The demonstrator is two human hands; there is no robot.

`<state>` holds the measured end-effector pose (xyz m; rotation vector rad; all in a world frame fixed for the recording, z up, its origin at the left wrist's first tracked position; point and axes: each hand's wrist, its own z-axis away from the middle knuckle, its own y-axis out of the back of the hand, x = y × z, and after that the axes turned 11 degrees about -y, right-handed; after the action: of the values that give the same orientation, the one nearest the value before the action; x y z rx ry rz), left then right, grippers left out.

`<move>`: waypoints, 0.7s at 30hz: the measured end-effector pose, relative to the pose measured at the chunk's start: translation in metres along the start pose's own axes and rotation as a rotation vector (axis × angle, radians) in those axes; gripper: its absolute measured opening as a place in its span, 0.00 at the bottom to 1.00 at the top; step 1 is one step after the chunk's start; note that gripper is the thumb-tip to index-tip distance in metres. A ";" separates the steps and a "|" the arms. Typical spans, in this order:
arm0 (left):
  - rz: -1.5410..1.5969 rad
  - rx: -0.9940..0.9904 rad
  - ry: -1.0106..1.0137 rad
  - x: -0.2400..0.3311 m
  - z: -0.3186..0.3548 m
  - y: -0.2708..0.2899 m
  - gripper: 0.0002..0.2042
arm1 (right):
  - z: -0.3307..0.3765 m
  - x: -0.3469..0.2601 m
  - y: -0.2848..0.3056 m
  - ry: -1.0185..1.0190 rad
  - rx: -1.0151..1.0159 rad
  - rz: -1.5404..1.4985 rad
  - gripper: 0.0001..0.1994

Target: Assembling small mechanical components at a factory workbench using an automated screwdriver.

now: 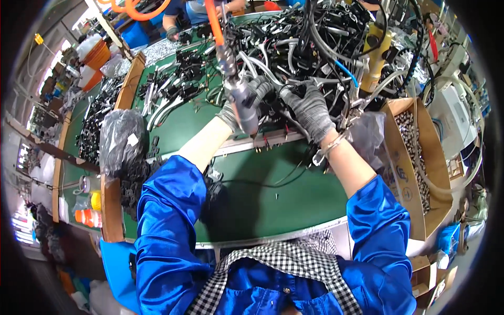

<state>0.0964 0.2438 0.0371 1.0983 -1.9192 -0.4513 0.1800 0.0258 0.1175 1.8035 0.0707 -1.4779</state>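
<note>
Head view, left to right: well left of the hands, a black plastic bag [122, 137] on the green table [273, 194]. Left hand [247, 102], grey-gloved, wrapped around a grey pneumatic screwdriver [242, 105] under an orange hose [212, 23]. Just beside it, right hand [308, 109], gloved, closed on a black part [278, 107] amid tangled cables [315, 47]. Right of both, a cardboard box [415, 157] of small metal pieces.
</note>
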 end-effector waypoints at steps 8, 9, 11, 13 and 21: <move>-0.272 -0.101 -0.088 0.008 0.101 0.010 0.17 | 0.115 0.052 0.020 0.080 -0.233 -0.294 0.17; -0.371 -0.151 -0.129 0.016 0.109 0.014 0.17 | 0.125 0.062 0.026 0.131 -0.216 -0.181 0.17; -0.429 -0.224 -0.005 0.041 0.117 0.023 0.17 | 0.139 0.078 0.039 0.172 -0.185 -0.072 0.18; -0.552 -0.355 0.252 0.080 0.130 0.032 0.17 | 0.156 0.087 0.051 0.072 -0.168 -0.292 0.18; -0.886 -0.628 0.368 0.203 0.121 0.036 0.19 | 0.168 0.123 0.090 0.413 -0.424 -0.005 0.20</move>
<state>-0.0716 0.0832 0.0934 1.4113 -0.7883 -1.1443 0.1288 -0.1870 0.0584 1.7188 0.5524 -0.9782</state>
